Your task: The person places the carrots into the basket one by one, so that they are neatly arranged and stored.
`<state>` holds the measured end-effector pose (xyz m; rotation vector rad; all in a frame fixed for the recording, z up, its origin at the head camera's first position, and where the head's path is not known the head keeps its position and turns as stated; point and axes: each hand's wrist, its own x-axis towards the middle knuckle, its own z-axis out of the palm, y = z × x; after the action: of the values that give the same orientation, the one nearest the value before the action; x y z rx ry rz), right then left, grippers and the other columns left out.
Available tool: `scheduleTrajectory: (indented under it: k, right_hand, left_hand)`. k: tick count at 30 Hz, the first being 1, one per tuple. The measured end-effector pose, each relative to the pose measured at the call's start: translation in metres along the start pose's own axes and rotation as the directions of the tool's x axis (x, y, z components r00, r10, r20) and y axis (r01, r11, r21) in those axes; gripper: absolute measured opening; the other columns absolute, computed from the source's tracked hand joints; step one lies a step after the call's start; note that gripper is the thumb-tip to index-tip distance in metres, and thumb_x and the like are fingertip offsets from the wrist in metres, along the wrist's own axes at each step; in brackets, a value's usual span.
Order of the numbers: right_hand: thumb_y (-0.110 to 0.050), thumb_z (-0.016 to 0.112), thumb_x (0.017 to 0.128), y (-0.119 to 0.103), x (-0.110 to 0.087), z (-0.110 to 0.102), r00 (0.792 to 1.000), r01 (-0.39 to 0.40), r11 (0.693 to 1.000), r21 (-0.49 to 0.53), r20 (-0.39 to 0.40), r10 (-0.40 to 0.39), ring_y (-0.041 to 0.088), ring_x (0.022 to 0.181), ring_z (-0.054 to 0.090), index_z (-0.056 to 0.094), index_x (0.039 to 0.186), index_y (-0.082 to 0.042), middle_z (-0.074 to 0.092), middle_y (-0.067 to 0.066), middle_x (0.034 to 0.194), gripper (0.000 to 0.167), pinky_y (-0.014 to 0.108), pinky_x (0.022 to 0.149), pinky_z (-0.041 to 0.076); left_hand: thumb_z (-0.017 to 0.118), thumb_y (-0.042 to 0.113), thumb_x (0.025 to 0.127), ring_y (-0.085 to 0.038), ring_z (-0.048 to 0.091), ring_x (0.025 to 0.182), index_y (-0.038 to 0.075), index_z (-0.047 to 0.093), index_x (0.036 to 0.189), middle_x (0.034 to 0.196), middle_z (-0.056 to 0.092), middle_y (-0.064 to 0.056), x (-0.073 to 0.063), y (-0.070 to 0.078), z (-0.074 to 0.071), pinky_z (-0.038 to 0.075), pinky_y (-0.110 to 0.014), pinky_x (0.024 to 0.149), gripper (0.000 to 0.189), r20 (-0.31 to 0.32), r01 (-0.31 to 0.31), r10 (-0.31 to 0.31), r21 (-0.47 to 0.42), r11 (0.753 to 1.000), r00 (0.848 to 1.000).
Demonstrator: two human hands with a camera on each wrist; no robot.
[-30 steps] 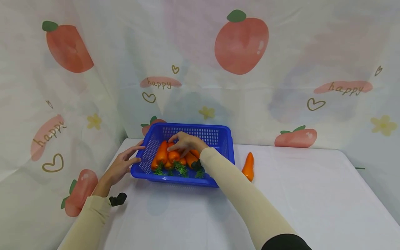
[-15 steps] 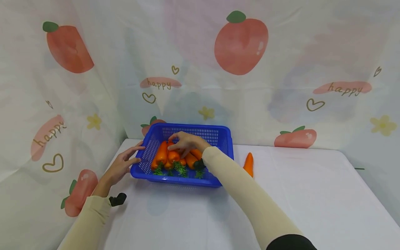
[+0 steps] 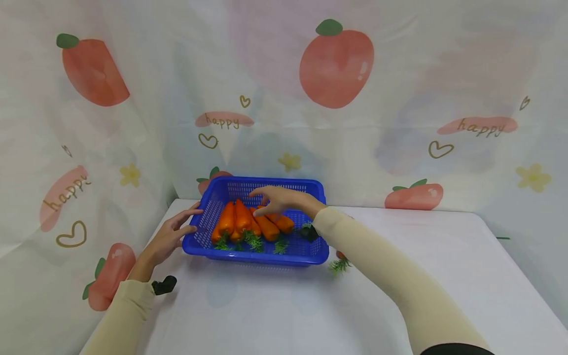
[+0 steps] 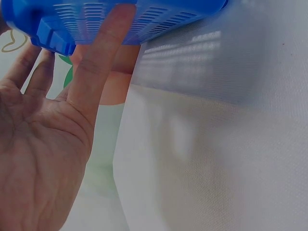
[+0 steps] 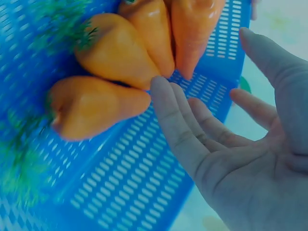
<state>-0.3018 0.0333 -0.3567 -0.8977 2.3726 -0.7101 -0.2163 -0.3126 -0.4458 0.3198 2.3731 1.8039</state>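
Several orange carrots (image 3: 242, 216) with green leafy tops lie side by side in a blue slotted plastic basket (image 3: 262, 260). My right hand (image 3: 284, 198) hovers over the basket's back half, its fingers spread and holding nothing. In the right wrist view, a carrot (image 5: 96, 108) lies in front of its fingertips; whether they touch cannot be told. At the basket's left side is my left hand (image 3: 170, 235), with extended fingers against the rim. Its thumb lies along the basket's outer wall in the left wrist view.
Another carrot (image 3: 340, 255) lies on the white tabletop (image 3: 275, 310) just right of the basket, mostly hidden by my right sleeve (image 3: 377, 266). A cloth backdrop (image 3: 266, 64) printed with fruit rises behind and to the left.
My right hand has lifted off the carrots and shifted right, uncovering more of them. One carrot now lies farther right in the basket. The left hand stays at the rim.
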Motion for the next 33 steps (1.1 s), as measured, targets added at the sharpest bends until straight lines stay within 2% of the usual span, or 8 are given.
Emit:
scheduleTrajectory:
  k: [3,8,13,18,25,29,33]
  right_hand:
    - [-0.036,0.068,0.1,0.002,-0.013,-0.004,0.999,0.032,0.996,-0.077,-0.027,-0.034,0.032,0.126,0.058,0.038,0.159,-0.016,0.054,0.021,0.146,0.069,0.046,0.099,0.053]
    - [-0.032,0.07,0.099,0.006,-0.035,-0.011,0.988,0.094,0.985,-0.142,-0.107,-0.11,0.03,0.11,0.068,0.04,0.158,-0.014,0.057,0.023,0.142,0.068,0.045,0.095,0.056]
    - [-0.03,0.073,0.097,0.014,-0.06,-0.014,0.964,0.145,0.974,-0.176,-0.196,-0.179,0.024,0.097,0.071,0.042,0.157,-0.012,0.057,0.023,0.137,0.069,0.039,0.088,0.059]
    - [-0.031,0.076,0.094,0.029,-0.083,-0.014,0.933,0.18,0.961,-0.209,-0.274,-0.234,0.028,0.097,0.07,0.045,0.155,-0.011,0.056,0.022,0.136,0.071,0.045,0.086,0.059]
    - [-0.031,0.078,0.092,0.048,-0.119,-0.011,0.905,0.172,0.966,-0.193,-0.357,-0.232,0.024,0.1,0.069,0.046,0.155,-0.015,0.054,0.02,0.142,0.072,0.045,0.085,0.06]
    - [-0.031,0.08,0.091,0.058,-0.141,-0.008,0.889,0.152,0.97,-0.192,-0.401,-0.219,0.029,0.101,0.068,0.048,0.154,-0.014,0.054,0.018,0.14,0.073,0.035,0.075,0.061]
    - [-0.029,0.081,0.09,0.068,-0.163,-0.004,0.877,0.119,0.979,-0.164,-0.445,-0.181,0.03,0.102,0.067,0.048,0.153,-0.013,0.055,0.018,0.138,0.073,0.026,0.071,0.06]
  left_hand:
    - [0.061,0.02,0.103,-0.047,0.019,0.153,0.012,0.044,0.155,0.172,0.016,0.005,0.0,0.0,0.001,0.054,-0.058,0.093,0.055,-0.002,0.001,-0.001,-0.007,1.0,1.0]
    - [0.061,0.019,0.104,-0.046,0.019,0.153,0.011,0.044,0.155,0.172,0.016,0.004,0.001,0.001,0.001,0.054,-0.058,0.094,0.055,0.007,-0.001,0.001,-0.022,1.0,1.0]
    - [0.06,0.018,0.104,-0.046,0.018,0.153,0.011,0.045,0.155,0.172,0.016,0.003,0.001,0.0,0.001,0.054,-0.059,0.094,0.053,0.009,0.004,-0.004,-0.027,1.0,1.0]
    - [0.061,0.02,0.104,-0.045,0.02,0.153,0.014,0.045,0.155,0.172,0.016,0.006,0.0,-0.001,0.001,0.054,-0.057,0.094,0.054,-0.001,0.013,-0.013,-0.018,1.0,1.0]
    - [0.062,0.021,0.103,-0.046,0.02,0.153,0.012,0.045,0.155,0.172,0.016,0.005,-0.002,0.004,0.003,0.054,-0.059,0.094,0.055,-0.002,0.006,-0.006,-0.014,1.0,1.0]
    - [0.061,0.02,0.104,-0.046,0.019,0.153,0.011,0.045,0.155,0.172,0.017,0.003,-0.002,0.003,0.002,0.054,-0.06,0.093,0.054,0.003,0.0,0.0,-0.012,1.0,1.0]
    - [0.06,0.019,0.104,-0.047,0.018,0.153,0.01,0.045,0.154,0.172,0.016,0.002,-0.002,0.002,0.002,0.054,-0.06,0.093,0.053,0.008,-0.006,0.006,-0.01,1.0,1.0]
